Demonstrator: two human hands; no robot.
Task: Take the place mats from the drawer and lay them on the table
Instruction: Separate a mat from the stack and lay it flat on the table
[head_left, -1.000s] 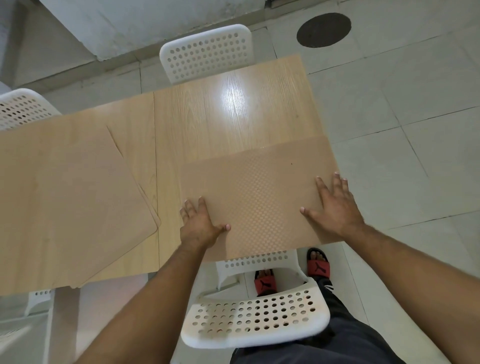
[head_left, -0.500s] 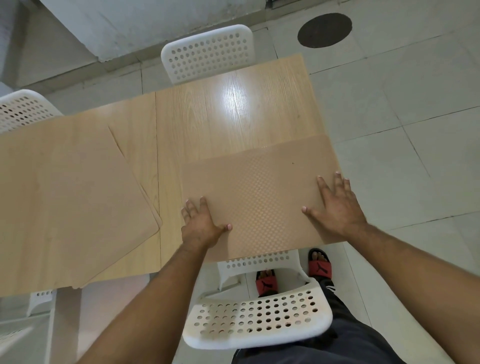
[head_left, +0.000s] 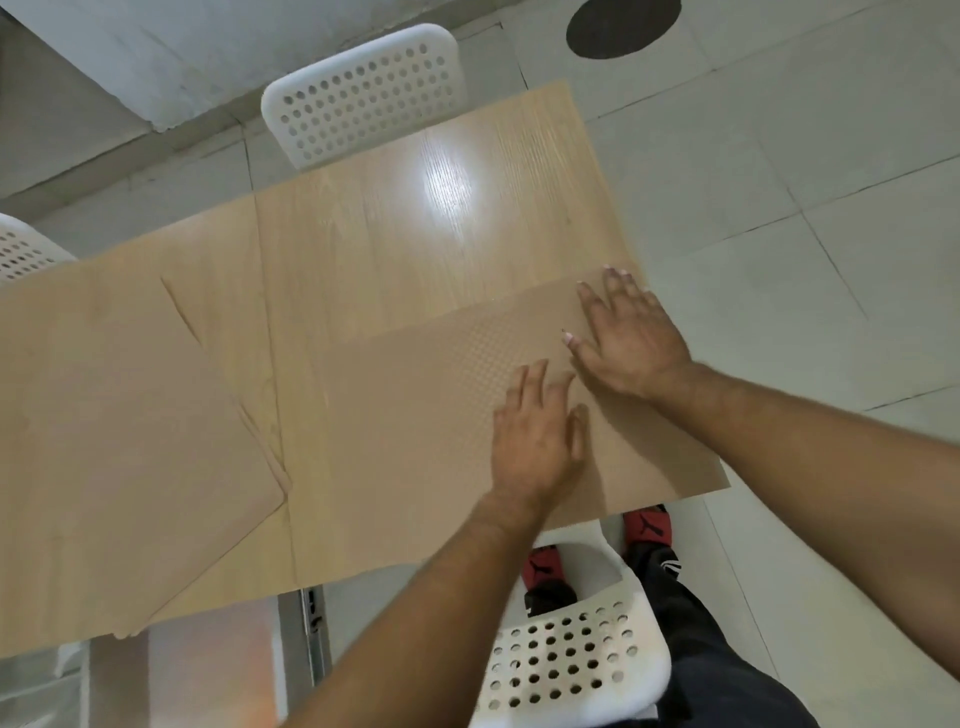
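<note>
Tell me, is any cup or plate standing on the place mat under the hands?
No, the place mat carries only the left hand and the right hand, lying flat.

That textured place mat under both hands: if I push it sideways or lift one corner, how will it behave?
The place mat looks thin and lies dead flat, so lifted by a corner it would probably bend rather than stay rigid. The table shows a glossy glare, so a push likely slides it easily. The left hand and right hand rest open-palmed on it, suggesting light pressure is enough.
</note>
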